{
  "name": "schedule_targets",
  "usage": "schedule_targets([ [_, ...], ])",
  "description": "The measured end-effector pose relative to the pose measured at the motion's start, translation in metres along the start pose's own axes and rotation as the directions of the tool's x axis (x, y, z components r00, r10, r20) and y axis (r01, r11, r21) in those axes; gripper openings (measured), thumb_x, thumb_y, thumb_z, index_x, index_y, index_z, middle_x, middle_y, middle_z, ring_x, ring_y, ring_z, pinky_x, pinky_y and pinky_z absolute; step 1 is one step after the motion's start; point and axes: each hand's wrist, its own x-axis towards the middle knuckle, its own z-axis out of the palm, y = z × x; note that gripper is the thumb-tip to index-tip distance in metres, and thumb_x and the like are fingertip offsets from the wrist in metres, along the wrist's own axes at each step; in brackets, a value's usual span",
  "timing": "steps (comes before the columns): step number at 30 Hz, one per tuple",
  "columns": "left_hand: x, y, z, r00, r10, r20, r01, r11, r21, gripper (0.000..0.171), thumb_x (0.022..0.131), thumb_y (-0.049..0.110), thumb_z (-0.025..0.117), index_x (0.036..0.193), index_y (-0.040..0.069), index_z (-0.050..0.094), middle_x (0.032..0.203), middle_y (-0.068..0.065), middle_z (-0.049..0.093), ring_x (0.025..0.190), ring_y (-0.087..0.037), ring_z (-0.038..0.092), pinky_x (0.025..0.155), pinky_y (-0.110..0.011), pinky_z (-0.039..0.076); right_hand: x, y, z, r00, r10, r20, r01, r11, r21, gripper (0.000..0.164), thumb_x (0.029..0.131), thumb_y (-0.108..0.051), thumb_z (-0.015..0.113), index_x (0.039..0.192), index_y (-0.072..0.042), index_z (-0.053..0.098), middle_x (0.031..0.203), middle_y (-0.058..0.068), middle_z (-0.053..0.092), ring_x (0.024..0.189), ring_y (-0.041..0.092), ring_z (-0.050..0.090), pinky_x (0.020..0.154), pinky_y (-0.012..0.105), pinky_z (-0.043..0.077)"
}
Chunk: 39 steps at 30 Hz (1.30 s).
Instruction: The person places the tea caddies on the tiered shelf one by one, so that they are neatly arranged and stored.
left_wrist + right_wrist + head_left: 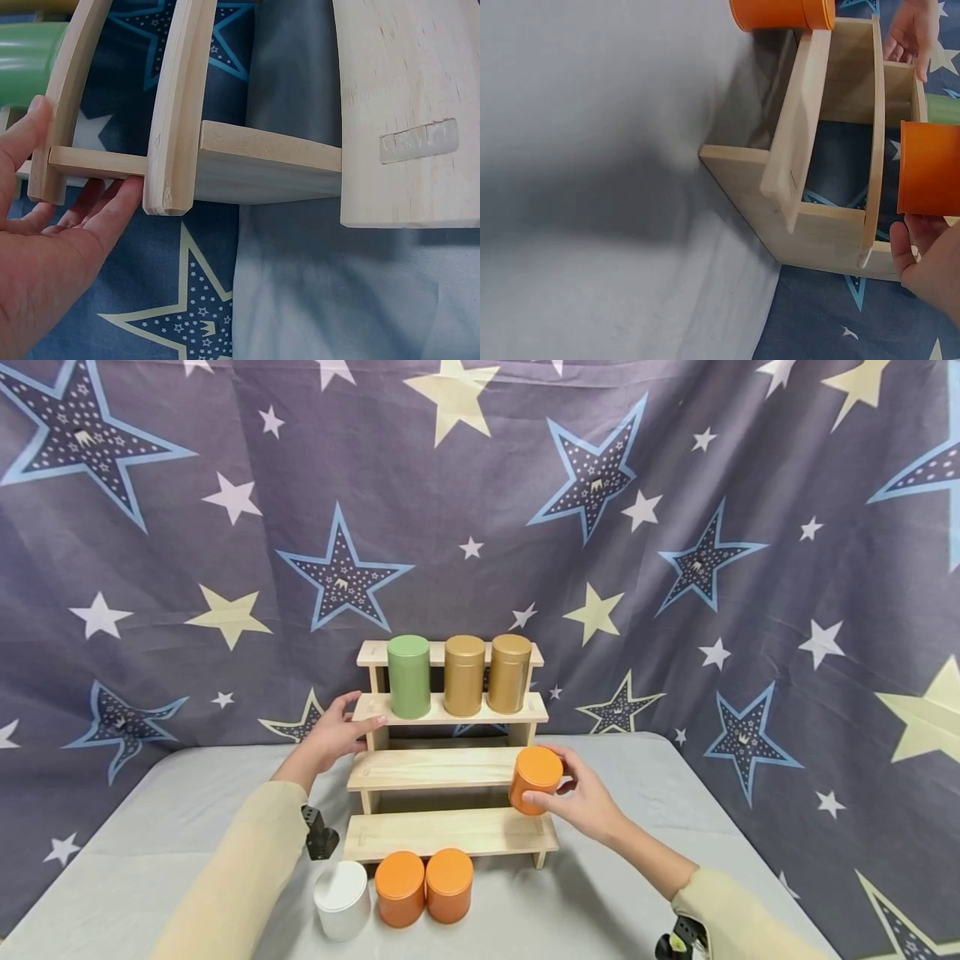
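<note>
My left hand (335, 733) grips the left end of a wooden stepped shelf (427, 768), its thumb on the board just below the top one. In the left wrist view, fingertips lie against the shelf's side brace (97, 162). Held between the thumb and fingers of my right hand (588, 797) is an orange canister (538, 768), upright with its lid up. It overlaps the right end of the middle boards in the head view. A green canister (409, 681) and two gold canisters (464, 678) (508, 677) stand on the board my left thumb touches.
In front of the shelf, two more orange canisters (400, 889) (450, 885) stand side by side on the grey-covered table (592, 893). A white canister (342, 902) is left of them. A star-patterned curtain (480, 527) hangs behind the shelf.
</note>
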Motion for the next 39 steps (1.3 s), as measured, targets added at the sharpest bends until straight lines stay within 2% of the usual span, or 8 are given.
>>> schedule_targets([
  [4,0.000,0.000,0.000,1.000,0.001,-0.001,-0.001,1.000,0.002,0.088,0.093,0.022,0.059,0.151,0.011,-0.007,0.150,-0.031,0.015,0.133,-0.043,0.034,0.105,-0.053,0.038,0.006,-0.016,-0.003,1.000,0.018,0.003,-0.018,1.000,-0.002,0.065,0.075,-0.007,0.077,0.131,0.002,0.046,0.109,0.016,0.061,0.082,0.005,0.051,0.071,0.032,0.050],
  [6,0.000,0.000,0.000,1.000,-0.001,-0.002,0.001,1.000,0.002,0.088,0.093,0.023,0.059,0.151,0.011,-0.007,0.150,-0.031,0.015,0.133,-0.043,0.034,0.105,-0.053,0.038,0.010,-0.015,-0.004,0.999,0.034,0.000,-0.034,0.999,0.000,0.066,0.076,-0.008,0.077,0.132,0.002,0.045,0.109,0.017,0.061,0.081,0.006,0.051,0.071,0.031,0.051],
  [10,0.001,-0.001,-0.001,1.000,-0.006,-0.002,0.006,1.000,-0.001,0.089,0.093,0.023,0.059,0.151,0.012,-0.007,0.150,-0.031,0.016,0.133,-0.043,0.034,0.106,-0.053,0.038,0.021,0.003,-0.001,0.998,0.056,-0.009,-0.056,0.998,0.011,0.068,0.075,-0.012,0.078,0.134,-0.003,0.044,0.110,0.015,0.060,0.084,0.011,0.053,0.069,0.024,0.051],
  [15,0.001,0.000,0.000,1.000,-0.008,-0.005,0.008,1.000,0.001,0.088,0.093,0.023,0.059,0.151,0.012,-0.007,0.149,-0.031,0.017,0.133,-0.043,0.035,0.105,-0.053,0.038,0.033,0.024,0.004,0.996,0.092,-0.009,-0.092,0.996,0.013,0.070,0.075,-0.022,0.080,0.134,-0.012,0.045,0.112,0.010,0.060,0.087,0.018,0.054,0.071,0.028,0.051],
  [23,0.001,0.000,0.000,1.000,-0.010,-0.008,0.010,1.000,-0.003,0.088,0.093,0.022,0.059,0.151,0.012,-0.006,0.150,-0.031,0.017,0.133,-0.043,0.035,0.106,-0.053,0.038,0.044,0.030,0.008,0.994,0.105,-0.028,-0.104,0.994,0.017,0.068,0.075,-0.026,0.079,0.132,-0.013,0.045,0.112,0.010,0.059,0.092,0.022,0.054,0.073,0.029,0.048],
  [27,0.001,0.000,0.000,1.000,-0.009,-0.007,0.009,1.000,-0.005,0.088,0.093,0.022,0.059,0.151,0.012,-0.006,0.150,-0.031,0.017,0.133,-0.043,0.034,0.106,-0.053,0.038,0.049,0.032,0.011,0.992,0.123,-0.028,-0.123,0.992,-0.013,0.067,0.077,-0.025,0.078,0.133,-0.011,0.044,0.113,0.010,0.059,0.094,0.021,0.053,0.077,0.027,0.047],
  [33,0.000,0.000,0.000,1.000,-0.011,-0.002,0.011,1.000,-0.013,0.087,0.093,0.021,0.059,0.151,0.011,-0.006,0.150,-0.030,0.016,0.134,-0.042,0.034,0.106,-0.053,0.037,0.055,0.036,0.016,0.989,0.146,-0.023,-0.146,0.989,0.000,0.068,0.078,-0.018,0.076,0.135,-0.004,0.042,0.116,0.016,0.058,0.097,0.026,0.052,0.079,0.029,0.045],
  [39,-0.001,0.000,0.000,1.000,-0.009,-0.001,0.009,1.000,-0.012,0.088,0.093,0.022,0.059,0.151,0.012,-0.006,0.150,-0.030,0.016,0.133,-0.043,0.034,0.106,-0.053,0.037,0.058,0.038,0.019,0.986,0.158,-0.059,-0.159,0.987,-0.017,0.069,0.077,-0.025,0.078,0.135,-0.011,0.043,0.116,0.010,0.059,0.097,0.022,0.053,0.080,0.027,0.045],
])
